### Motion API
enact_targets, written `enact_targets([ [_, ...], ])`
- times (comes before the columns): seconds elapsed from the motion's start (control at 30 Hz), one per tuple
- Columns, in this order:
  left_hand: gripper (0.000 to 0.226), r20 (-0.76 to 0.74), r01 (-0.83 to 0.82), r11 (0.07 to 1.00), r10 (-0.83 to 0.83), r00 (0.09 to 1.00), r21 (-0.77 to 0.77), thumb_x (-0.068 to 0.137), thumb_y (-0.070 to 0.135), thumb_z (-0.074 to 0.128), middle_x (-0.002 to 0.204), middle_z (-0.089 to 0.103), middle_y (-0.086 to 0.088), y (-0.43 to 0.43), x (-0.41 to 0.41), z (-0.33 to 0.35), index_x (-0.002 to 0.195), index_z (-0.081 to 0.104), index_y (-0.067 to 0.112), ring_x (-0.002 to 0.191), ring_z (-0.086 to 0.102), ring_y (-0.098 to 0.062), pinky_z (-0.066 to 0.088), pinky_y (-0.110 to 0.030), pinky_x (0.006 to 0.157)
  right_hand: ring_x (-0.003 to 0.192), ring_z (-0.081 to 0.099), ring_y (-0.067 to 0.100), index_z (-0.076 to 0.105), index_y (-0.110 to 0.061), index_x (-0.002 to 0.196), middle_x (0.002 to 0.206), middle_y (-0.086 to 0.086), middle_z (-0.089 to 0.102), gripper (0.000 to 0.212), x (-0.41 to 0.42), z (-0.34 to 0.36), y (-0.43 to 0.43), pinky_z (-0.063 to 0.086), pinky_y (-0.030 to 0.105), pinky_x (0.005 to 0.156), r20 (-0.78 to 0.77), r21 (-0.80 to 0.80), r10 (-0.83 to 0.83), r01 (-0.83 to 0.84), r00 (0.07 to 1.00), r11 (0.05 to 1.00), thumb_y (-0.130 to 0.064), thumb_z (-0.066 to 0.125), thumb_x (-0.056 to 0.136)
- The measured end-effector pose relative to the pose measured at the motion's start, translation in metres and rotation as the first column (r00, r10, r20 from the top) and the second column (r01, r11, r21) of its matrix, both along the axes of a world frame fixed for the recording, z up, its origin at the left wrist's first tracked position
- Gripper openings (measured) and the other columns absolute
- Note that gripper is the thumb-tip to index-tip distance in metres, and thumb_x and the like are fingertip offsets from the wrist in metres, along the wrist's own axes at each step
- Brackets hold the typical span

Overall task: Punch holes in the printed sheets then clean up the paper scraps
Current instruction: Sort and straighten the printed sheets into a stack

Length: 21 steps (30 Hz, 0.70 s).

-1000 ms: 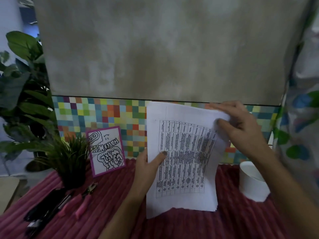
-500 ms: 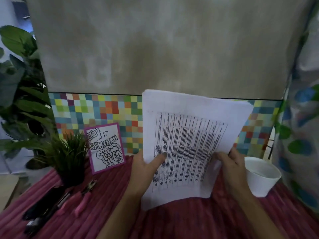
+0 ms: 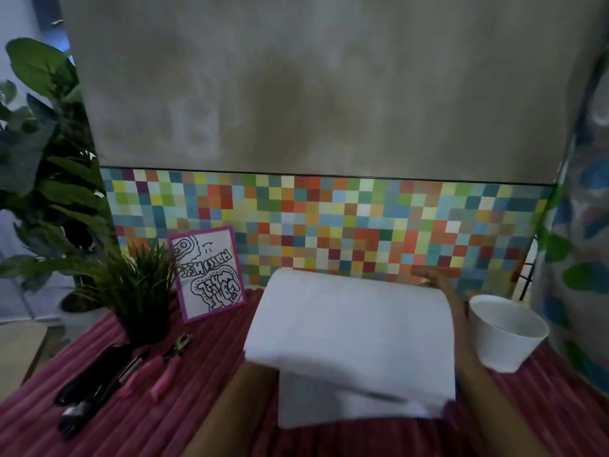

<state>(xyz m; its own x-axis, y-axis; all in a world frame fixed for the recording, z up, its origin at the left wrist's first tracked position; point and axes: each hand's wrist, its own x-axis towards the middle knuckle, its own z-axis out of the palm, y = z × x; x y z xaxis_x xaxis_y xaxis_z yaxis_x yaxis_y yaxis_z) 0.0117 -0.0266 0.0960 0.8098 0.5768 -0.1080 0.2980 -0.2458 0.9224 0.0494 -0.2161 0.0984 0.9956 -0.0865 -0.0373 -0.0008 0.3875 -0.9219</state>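
The stack of printed sheets (image 3: 349, 331) is bent over in a curve above the red ribbed cloth (image 3: 171, 423), with its blank white side facing me and the print hidden. My right hand (image 3: 434, 281) grips the stack at its far right corner, and only blurred fingers show over the edge. My left forearm (image 3: 237, 407) runs under the near left of the stack, which hides the hand. A pink-handled plier-type tool (image 3: 164, 367) lies on the cloth to the left, apart from both hands.
A white cup (image 3: 506, 331) stands just right of my right arm. Black desk tools (image 3: 92, 377) lie at the left edge, behind them a small potted plant (image 3: 138, 291) and a purple-framed drawing card (image 3: 209, 273). A mosaic-tiled wall (image 3: 329, 222) closes the back.
The sheets stood upright with the printed table facing me; now they are tipped and curled over, blank side up. My right hand went from the lower right edge to the far corner.
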Motion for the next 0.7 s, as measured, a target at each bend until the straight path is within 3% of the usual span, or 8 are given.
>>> enact_targets([
  [0.03,0.027,0.026,0.180,0.984,-0.180,0.983,0.004,0.079,-0.007,0.058,0.061,0.064,0.005,0.004,0.001,-0.012,0.065,0.057,0.017,0.063,0.062,-0.019,0.048,-0.045,0.079,0.056,0.047,0.014,0.058,-0.008,0.085,0.067,0.007,0.060,0.012,-0.003,0.000,-0.001,0.040,0.027,0.055,-0.009,-0.081,-0.011,0.011,1.000,0.997,-0.016,0.054,0.093],
  [0.1,0.009,0.118,0.307,0.948,-0.297,0.948,-0.084,0.080,0.006,0.071,0.086,0.072,0.011,0.011,0.011,-0.031,0.088,0.069,0.010,0.086,0.067,-0.007,0.052,-0.032,0.087,0.064,0.053,0.015,0.057,-0.001,0.114,0.084,0.012,0.063,0.029,0.000,-0.013,-0.009,0.042,0.025,0.052,0.046,-0.358,-0.039,0.053,0.998,0.932,0.005,0.053,0.085],
  [0.17,0.008,0.109,0.416,0.892,-0.402,0.909,-0.179,0.074,0.003,0.076,0.075,0.073,0.005,0.031,0.006,-0.057,0.081,0.073,0.007,0.070,0.070,-0.005,0.051,-0.014,0.060,0.061,0.056,0.018,0.058,0.003,0.109,0.078,0.012,0.063,0.039,0.000,-0.043,-0.010,0.042,0.021,0.042,0.050,-0.520,-0.020,0.043,0.999,0.853,0.019,0.048,0.075],
  [0.27,0.022,0.106,0.415,0.873,-0.401,0.910,-0.257,0.056,-0.011,0.078,0.054,0.066,-0.002,0.021,-0.002,-0.079,0.065,0.065,0.005,0.040,0.061,-0.004,0.047,-0.018,0.043,0.056,0.055,0.021,0.055,0.004,0.098,0.074,0.014,0.059,0.022,0.008,-0.093,-0.013,0.040,0.022,0.044,-0.121,-0.658,-0.034,-0.054,0.992,0.751,0.011,0.048,0.079],
  [0.37,0.034,-0.023,0.328,0.941,-0.331,0.943,-0.087,0.063,-0.001,0.081,0.081,0.066,-0.003,0.017,-0.007,-0.100,0.086,0.058,0.009,0.060,0.064,-0.005,0.047,-0.016,0.050,0.074,0.060,0.024,0.061,0.000,0.087,0.081,0.013,0.063,0.011,0.011,-0.112,-0.017,0.040,0.026,0.061,-0.065,-0.815,-0.007,-0.049,0.998,0.577,0.003,0.053,0.081],
  [0.5,0.051,-0.139,0.295,0.925,-0.268,0.953,0.239,0.070,0.018,0.079,0.111,0.055,-0.007,0.016,-0.007,-0.101,0.109,0.049,0.005,0.098,0.059,-0.023,0.048,-0.026,0.077,0.050,0.047,0.015,0.049,-0.008,0.054,0.053,0.002,0.050,0.027,0.007,-0.108,-0.019,0.033,0.026,0.049,-0.053,-0.850,0.003,-0.047,0.999,0.524,0.008,0.056,0.076],
  [0.6,0.036,-0.198,0.316,0.854,-0.254,0.946,0.414,0.081,0.020,0.065,0.120,0.050,-0.011,0.013,-0.009,-0.098,0.112,0.054,0.004,0.109,0.055,-0.028,0.044,-0.028,0.089,0.053,0.050,0.019,0.054,-0.004,0.057,0.056,0.006,0.055,0.021,0.009,-0.109,-0.019,0.034,0.027,0.052,-0.041,-0.877,0.019,-0.045,0.999,0.479,0.004,0.059,0.076],
  [0.7,0.015,-0.200,0.299,0.845,-0.232,0.952,0.443,0.088,0.011,0.051,0.123,0.049,-0.015,0.011,-0.009,-0.097,0.102,0.052,0.007,0.113,0.052,-0.030,0.040,-0.027,0.091,0.051,0.047,0.020,0.050,-0.005,0.053,0.052,0.005,0.050,0.026,0.011,-0.113,-0.020,0.034,0.029,0.052,-0.036,-0.874,0.019,-0.040,0.999,0.484,0.004,0.056,0.077],
])
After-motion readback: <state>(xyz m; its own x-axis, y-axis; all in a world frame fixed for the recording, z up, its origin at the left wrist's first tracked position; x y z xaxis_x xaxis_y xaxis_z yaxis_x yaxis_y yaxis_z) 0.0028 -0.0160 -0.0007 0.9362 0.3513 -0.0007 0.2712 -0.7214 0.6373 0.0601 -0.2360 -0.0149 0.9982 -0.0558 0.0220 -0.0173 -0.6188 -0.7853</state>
